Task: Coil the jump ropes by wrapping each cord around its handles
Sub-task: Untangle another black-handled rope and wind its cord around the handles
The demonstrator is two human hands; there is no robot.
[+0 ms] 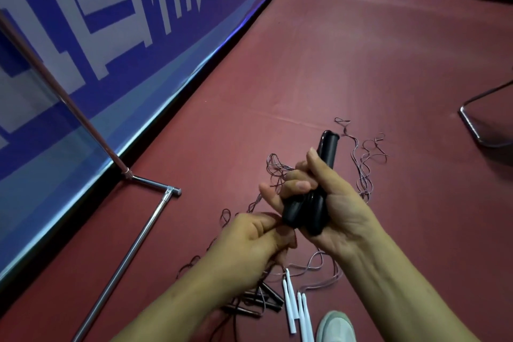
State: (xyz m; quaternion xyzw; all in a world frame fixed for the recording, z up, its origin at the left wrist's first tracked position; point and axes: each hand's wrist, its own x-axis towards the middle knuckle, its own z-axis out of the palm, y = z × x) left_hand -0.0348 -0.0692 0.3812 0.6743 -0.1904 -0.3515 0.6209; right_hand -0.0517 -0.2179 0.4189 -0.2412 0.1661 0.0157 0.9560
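Far left: glossy blue barrier banner (155, 44) with large white block characters, running back along the edge of the floor. In front of it, a chrome pole (63, 97) slants down to a tubular metal base (130, 241), smooth and shiny, lying on the floor. The floor (347, 64) is dark red sports matting with a fine, dull grain and a faint seam across it. Centre-left: left hand (249, 241), knuckles up, fingers curled, thumb and forefinger pinched on the thin cord (366, 164) just beside the near end of the handles. Centre: right hand (330, 203), palm up, wrapped around a pair of black handles (302, 208), held side by side; they are matte, rounded and thick, with the far end sticking out past the thumb. The cord is wiry, pinkish and dark, and lies in loose kinked tangles on the floor behind and to both sides of the hands. Below the hands, on the floor: a cluster of slim black handles (263, 300), then thin white handles (294, 305), smooth and tapered, lying nearly parallel with cord trailing off their tips. Just right of them, the toe of a pale mesh shoe (336, 327). Far right: a bent dark metal chair frame (477, 130) resting on the floor.
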